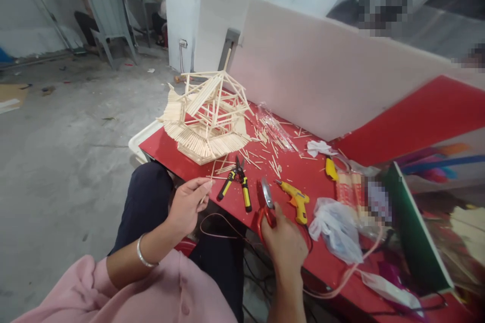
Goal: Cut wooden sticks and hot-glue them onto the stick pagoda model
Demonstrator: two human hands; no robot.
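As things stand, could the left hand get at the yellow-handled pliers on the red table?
Probably yes. The left hand, pinching a thin stick, hovers at the table edge, with bare red surface between it and the pliers. It would likely have to drop the stick first.

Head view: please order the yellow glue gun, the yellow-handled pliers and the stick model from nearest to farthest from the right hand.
From the right hand:
1. Yellow glue gun, just above it, slightly right.
2. Yellow-handled pliers, to its upper left.
3. Stick model, far up-left at the table's end.

Red-handled scissors (265, 207), blades up, gripped over table edge; thin stick (203, 197) pinched, near pliers.
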